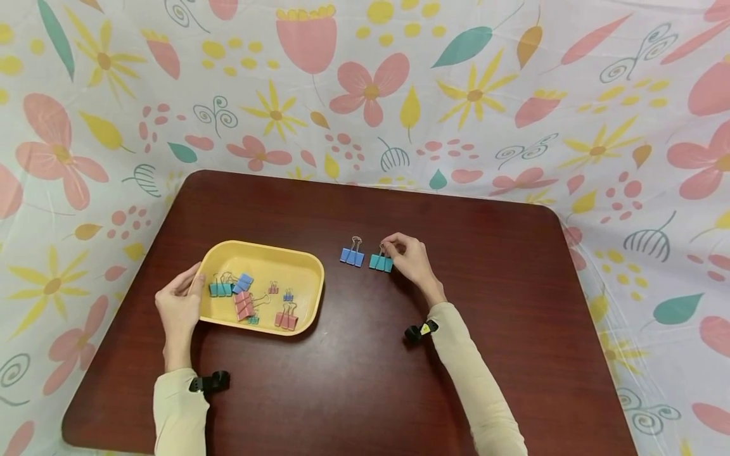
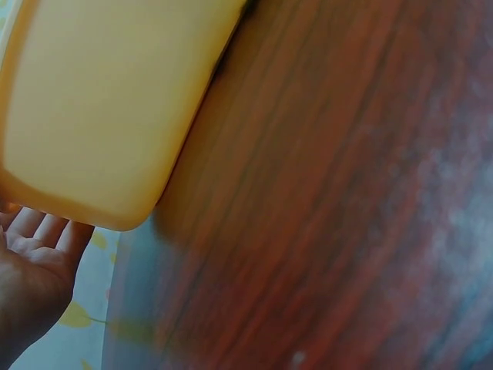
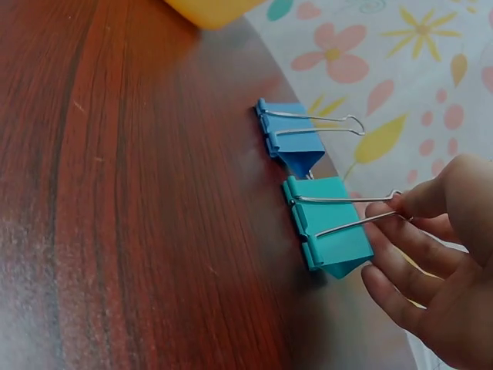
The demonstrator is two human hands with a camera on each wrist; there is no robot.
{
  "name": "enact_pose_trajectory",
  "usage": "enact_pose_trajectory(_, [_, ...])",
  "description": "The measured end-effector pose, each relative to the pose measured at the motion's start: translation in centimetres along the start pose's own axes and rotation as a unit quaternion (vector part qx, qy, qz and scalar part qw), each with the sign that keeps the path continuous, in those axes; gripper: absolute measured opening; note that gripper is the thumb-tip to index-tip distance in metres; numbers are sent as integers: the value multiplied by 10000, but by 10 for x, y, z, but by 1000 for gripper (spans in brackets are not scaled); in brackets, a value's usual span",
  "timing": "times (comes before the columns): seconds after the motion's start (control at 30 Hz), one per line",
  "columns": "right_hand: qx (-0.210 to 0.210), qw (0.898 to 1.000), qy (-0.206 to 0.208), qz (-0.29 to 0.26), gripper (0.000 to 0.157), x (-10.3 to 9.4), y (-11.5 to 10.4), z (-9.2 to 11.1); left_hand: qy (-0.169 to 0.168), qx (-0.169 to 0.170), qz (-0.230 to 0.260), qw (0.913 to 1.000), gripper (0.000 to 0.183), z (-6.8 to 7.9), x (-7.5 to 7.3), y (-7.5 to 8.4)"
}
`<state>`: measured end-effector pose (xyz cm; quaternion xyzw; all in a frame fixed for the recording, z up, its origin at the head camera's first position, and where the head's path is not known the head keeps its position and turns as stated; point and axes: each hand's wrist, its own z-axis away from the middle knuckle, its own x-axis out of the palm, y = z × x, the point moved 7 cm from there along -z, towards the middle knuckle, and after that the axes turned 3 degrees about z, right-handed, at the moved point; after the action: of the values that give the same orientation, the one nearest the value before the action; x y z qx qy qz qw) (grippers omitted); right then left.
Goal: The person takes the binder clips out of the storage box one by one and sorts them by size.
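My right hand pinches the wire handle of a teal binder clip between thumb and fingertips. The clip stands upright, its clamping edge down at the table. Just left of it in the head view, a blue binder clip stands with its wire handles pointing up, no hand on it. At the left, my left hand grips the end wall of a yellow tray, thumb at the rim. Inside the tray lie a large pink clip, a teal clip, a blue clip and several other clips of mixed sizes.
The dark wooden table has rounded corners. A flower-patterned cloth hangs behind it and along both sides. A black strap with a small camera sits on each wrist.
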<state>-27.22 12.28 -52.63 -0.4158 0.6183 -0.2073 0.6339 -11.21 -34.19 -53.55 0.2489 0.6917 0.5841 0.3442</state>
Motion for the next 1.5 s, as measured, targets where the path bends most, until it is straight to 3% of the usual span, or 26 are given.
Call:
enact_pose_trajectory(0.3, [-172, 9997, 121, 125, 24, -4, -15, -9, 6, -80, -25, 10000, 27, 2, -4, -1])
enact_pose_trajectory(0.5, [-542, 9981, 195, 221, 19, -8, -41, -20, -53, 12, 24, 10000, 27, -1, 0, 2])
enact_pose_trajectory(0.7, [-781, 9969, 67, 112, 16, 0, -76, -27, -86, 120, 126, 9998, 26, -4, 1, 2])
enact_pose_trajectory(1.0, [-1150, 9929, -269, -121, 12, 26, -127, -34, -117, 225, 0, 9997, 27, -6, 0, 0])
enact_pose_trajectory(1.5, [-1612, 9798, -1122, -389, 13, 89, -179, -20, -126, 41, -26, 9999, 28, -4, -1, -2])
